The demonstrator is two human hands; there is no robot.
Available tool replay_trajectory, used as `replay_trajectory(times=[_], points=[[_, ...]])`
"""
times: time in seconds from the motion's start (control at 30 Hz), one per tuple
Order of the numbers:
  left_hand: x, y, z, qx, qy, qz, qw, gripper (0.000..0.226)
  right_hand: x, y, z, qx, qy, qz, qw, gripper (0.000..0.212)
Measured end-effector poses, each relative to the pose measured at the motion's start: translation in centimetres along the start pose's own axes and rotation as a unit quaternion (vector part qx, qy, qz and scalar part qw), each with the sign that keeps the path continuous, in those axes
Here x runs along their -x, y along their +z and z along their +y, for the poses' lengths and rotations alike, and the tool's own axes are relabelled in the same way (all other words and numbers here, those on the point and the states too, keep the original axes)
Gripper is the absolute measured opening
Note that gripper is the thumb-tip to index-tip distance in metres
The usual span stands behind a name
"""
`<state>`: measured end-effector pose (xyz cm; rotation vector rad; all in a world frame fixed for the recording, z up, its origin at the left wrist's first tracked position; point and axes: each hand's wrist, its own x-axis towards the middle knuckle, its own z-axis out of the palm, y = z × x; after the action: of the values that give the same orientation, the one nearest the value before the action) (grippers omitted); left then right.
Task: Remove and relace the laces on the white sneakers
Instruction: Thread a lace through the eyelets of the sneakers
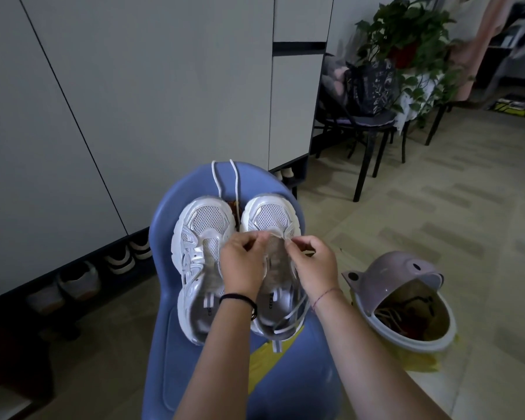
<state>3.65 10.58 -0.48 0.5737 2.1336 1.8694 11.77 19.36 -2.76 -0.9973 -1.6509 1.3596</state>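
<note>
Two white and silver sneakers stand side by side on a blue chair point(194, 374), toes pointing away from me. The left sneaker point(200, 244) shows no lace over its tongue. A loose white lace point(225, 180) lies beyond the toes, looping over the chair's far edge. Both my hands work over the right sneaker point(270, 216). My left hand point(243, 262) pinches the lace at its lowest eyelets. My right hand point(312, 265) pinches the same lace on the other side. A lace end point(291, 316) trails over the right sneaker's heel.
A lidded bin point(406, 295) with rubbish stands on the floor right of the chair. Grey cabinet doors point(134, 101) rise to the left, with shoes point(128, 256) underneath. A black chair point(364, 122) with a bag and a potted plant point(406, 40) stand at the back right.
</note>
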Motion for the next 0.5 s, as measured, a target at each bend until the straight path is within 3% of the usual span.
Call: replay_trajectory(times=[0.07,0.17,0.33,0.4,0.5], points=[[0.3,-0.9,1.0,0.101,-0.062,0.015,0.993,0.013,0.0,0.1,-0.1,0.003,-0.002,0.006,1.000,0.012],[0.5,-2.9,3.0,0.240,-0.076,0.053,0.966,0.011,0.0,0.1,-0.2,0.003,-0.004,0.018,1.000,0.013],[-0.8,-7.6,2.9,0.332,-0.071,0.169,0.925,0.014,0.3,0.2,-0.3,-0.005,0.002,0.021,1.000,0.013],[-1.4,-8.5,1.9,0.299,-0.068,0.186,0.934,0.018,0.4,0.3,-0.4,-0.008,0.005,0.019,1.000,0.012],[-1.5,-7.9,1.5,0.155,-0.004,0.188,0.970,0.010,0.6,0.5,-0.6,-0.010,0.010,0.018,1.000,0.012]])
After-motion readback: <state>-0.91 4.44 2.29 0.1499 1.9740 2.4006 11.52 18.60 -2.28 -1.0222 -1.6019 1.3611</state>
